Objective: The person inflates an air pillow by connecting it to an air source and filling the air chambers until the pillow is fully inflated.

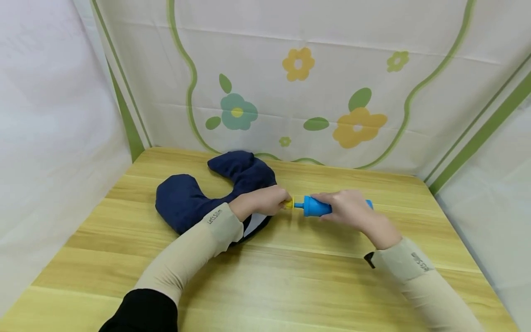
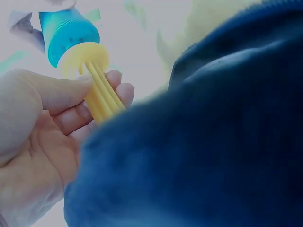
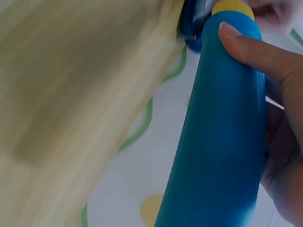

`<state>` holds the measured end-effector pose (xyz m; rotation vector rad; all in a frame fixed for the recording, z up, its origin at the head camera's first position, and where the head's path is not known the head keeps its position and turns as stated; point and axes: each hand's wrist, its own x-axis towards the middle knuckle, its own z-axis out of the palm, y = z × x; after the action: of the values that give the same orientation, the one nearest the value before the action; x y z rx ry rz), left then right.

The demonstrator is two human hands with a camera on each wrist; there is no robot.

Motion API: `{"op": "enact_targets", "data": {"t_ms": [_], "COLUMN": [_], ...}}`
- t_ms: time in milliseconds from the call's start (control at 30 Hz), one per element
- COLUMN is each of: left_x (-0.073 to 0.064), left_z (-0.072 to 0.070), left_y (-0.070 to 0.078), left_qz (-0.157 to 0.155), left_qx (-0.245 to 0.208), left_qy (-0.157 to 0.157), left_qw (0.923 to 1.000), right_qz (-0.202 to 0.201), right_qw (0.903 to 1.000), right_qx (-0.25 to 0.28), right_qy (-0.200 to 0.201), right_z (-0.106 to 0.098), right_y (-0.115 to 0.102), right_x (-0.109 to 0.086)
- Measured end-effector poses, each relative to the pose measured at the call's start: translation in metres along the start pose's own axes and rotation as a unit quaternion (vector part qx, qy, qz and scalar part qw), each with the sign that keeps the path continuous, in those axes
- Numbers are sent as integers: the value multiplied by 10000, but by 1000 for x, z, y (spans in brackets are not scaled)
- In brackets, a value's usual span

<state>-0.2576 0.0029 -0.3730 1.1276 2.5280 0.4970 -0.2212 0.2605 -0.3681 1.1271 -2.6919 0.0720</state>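
A blue hand pump (image 1: pixel 316 206) with a yellow end piece (image 2: pixel 103 97) lies between both hands in the head view. My left hand (image 1: pixel 265 200) pinches the ribbed yellow piece between thumb and fingers. A short blue rod (image 1: pixel 298 205) shows between it and the pump body. Fingers and thumb of my right hand (image 1: pixel 350 208) wrap around the blue body, the thumb near its yellow end in the right wrist view. Under and beside my left forearm rests a navy U-shaped neck pillow (image 1: pixel 178 200), which fills much of the left wrist view.
All this is on a wood-grain table (image 1: pixel 265 286). Behind the table hangs a white cloth (image 1: pixel 265 83) printed with flowers and green lines. More white cloth closes in the left and right sides. A pale patch (image 1: pixel 255 223) shows on the pillow's near side.
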Motion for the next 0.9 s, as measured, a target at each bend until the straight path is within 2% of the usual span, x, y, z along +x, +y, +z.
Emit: {"op": "enact_targets", "data": {"t_ms": [200,400,633,900], "left_x": [1,1,0,-3], "left_z": [-1,-3,-2,-3], "left_y": [1,0,-3,-6], "left_qz": [20,28,73,-56], "left_qx": [96,90,111,24], "left_qy": [3,-160,-155,-208], "left_qw": [10000,9998,9998,9998], "right_qz": [-40,-34,504,982], "right_qw": [10000,9998,9966,9878], "right_qx": [42,181,600,1114], "right_qy": [59,59,-252,-472], "right_z": [7,10,1,-16], "right_y": [-11,-10,5,35], "right_x": [14,11,-8,-43]}}
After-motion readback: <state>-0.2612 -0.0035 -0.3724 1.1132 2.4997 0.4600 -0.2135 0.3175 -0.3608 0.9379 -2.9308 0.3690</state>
